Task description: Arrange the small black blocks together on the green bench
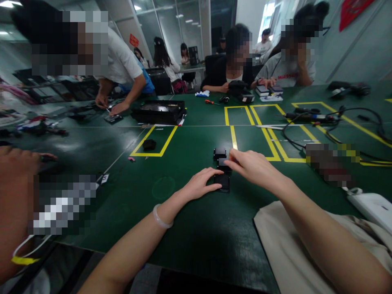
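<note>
Three small black box-shaped pieces stand in a short row on the green table point(190, 222) in front of me; their exact kind I cannot make out. My left hand point(200, 182) grips the nearest black piece point(222, 182) from the left, its fingers at the far edge and its thumb near the front edge. From the right, my right hand point(249, 165) reaches to the middle black piece point(223, 163), with thumb and curled fingers closed at its right end. Just beyond it sits the far black piece point(219, 152), untouched.
Yellow tape point(232, 136) marks rectangles on the table. A small black part point(149, 144) lies at left, before a black tray point(159, 111). Cables point(332, 118) and a beige cloth point(275, 237) are at right. Co-workers sit across; another person's arm point(18, 196) is at left.
</note>
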`<control>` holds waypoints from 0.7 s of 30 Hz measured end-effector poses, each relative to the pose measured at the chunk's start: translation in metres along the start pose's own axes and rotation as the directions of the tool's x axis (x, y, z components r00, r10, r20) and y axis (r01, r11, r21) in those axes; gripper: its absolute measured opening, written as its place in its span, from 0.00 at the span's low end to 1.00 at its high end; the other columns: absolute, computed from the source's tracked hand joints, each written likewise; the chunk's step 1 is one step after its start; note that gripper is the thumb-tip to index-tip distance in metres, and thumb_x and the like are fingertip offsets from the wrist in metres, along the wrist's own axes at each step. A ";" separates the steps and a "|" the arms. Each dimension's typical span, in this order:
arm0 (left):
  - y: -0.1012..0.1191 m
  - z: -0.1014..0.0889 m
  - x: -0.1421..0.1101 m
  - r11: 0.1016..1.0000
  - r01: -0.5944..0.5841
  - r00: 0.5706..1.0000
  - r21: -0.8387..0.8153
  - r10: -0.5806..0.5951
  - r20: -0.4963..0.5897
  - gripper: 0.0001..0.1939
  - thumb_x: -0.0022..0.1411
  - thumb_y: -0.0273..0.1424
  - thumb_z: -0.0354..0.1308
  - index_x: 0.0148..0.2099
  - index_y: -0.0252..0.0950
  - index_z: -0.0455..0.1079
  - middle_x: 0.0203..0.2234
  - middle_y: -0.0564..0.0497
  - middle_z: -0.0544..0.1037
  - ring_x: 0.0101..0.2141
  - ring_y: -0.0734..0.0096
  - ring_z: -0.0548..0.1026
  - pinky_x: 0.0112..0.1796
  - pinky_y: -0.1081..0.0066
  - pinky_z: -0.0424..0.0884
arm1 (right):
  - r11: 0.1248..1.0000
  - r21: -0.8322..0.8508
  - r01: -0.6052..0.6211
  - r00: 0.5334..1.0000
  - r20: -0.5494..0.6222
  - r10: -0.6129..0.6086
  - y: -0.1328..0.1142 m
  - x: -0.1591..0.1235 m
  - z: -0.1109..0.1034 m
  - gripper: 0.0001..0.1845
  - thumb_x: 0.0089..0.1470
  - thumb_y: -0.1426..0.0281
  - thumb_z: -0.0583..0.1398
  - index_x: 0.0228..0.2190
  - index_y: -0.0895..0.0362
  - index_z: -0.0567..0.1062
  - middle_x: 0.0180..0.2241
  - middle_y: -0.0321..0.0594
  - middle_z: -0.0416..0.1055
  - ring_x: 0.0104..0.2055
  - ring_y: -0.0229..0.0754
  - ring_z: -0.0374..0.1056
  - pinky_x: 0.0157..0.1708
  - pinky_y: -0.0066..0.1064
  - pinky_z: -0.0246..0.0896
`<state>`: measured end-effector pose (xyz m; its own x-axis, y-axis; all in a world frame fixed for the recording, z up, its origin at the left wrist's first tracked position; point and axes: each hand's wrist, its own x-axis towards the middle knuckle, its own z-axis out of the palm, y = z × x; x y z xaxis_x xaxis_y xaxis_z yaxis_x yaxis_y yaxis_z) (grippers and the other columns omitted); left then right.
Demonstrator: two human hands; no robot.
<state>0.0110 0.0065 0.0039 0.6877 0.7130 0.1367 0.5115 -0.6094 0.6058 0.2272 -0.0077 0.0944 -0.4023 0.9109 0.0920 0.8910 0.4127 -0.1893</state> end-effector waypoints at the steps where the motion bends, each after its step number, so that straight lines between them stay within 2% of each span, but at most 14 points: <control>1: 0.000 0.000 0.000 1.000 0.003 1.000 -0.007 -0.003 -0.001 0.21 0.64 0.40 0.55 0.58 0.43 0.62 0.49 0.48 0.71 0.48 0.61 0.69 0.48 0.65 0.65 | 1.000 -0.012 -0.006 1.000 0.001 0.006 0.000 0.000 0.000 0.13 0.62 0.59 0.47 0.36 0.53 0.66 0.26 0.38 0.71 0.27 0.41 0.65 0.24 0.29 0.42; 7: 0.003 -0.001 0.001 1.000 0.014 1.000 -0.025 -0.014 0.005 0.22 0.64 0.40 0.55 0.59 0.43 0.61 0.49 0.47 0.71 0.48 0.60 0.69 0.48 0.64 0.66 | 0.999 0.043 0.023 1.000 0.001 -0.023 0.003 -0.001 -0.001 0.08 0.60 0.65 0.49 0.40 0.53 0.63 0.29 0.37 0.71 0.28 0.40 0.65 0.25 0.28 0.44; 12: 0.003 -0.001 0.002 1.000 0.017 1.000 -0.016 -0.017 0.007 0.21 0.64 0.41 0.55 0.58 0.42 0.62 0.48 0.47 0.71 0.47 0.60 0.70 0.47 0.64 0.66 | 1.000 0.017 -0.026 0.999 -0.018 0.027 0.002 0.001 -0.001 0.11 0.62 0.60 0.48 0.35 0.53 0.65 0.26 0.37 0.70 0.27 0.40 0.64 0.24 0.28 0.44; 17: 0.002 -0.001 0.002 1.000 0.012 1.000 0.002 -0.012 0.012 0.20 0.64 0.41 0.54 0.57 0.42 0.63 0.46 0.47 0.71 0.47 0.60 0.70 0.46 0.64 0.66 | 0.998 0.068 0.015 1.000 -0.005 -0.015 0.009 0.001 0.002 0.08 0.61 0.65 0.49 0.40 0.53 0.63 0.27 0.37 0.70 0.28 0.40 0.64 0.25 0.28 0.45; 21: 0.002 -0.002 0.002 1.000 0.008 1.000 0.014 -0.008 0.009 0.19 0.64 0.41 0.54 0.56 0.42 0.64 0.46 0.48 0.72 0.46 0.61 0.70 0.46 0.65 0.66 | 0.998 0.069 -0.003 1.000 -0.016 0.004 0.007 0.003 0.002 0.10 0.61 0.60 0.49 0.37 0.52 0.64 0.27 0.36 0.70 0.28 0.40 0.65 0.24 0.28 0.43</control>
<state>0.0122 0.0073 0.0069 0.6884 0.7145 0.1248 0.5240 -0.6089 0.5955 0.2319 -0.0024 0.0916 -0.3955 0.9122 0.1068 0.8754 0.4096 -0.2566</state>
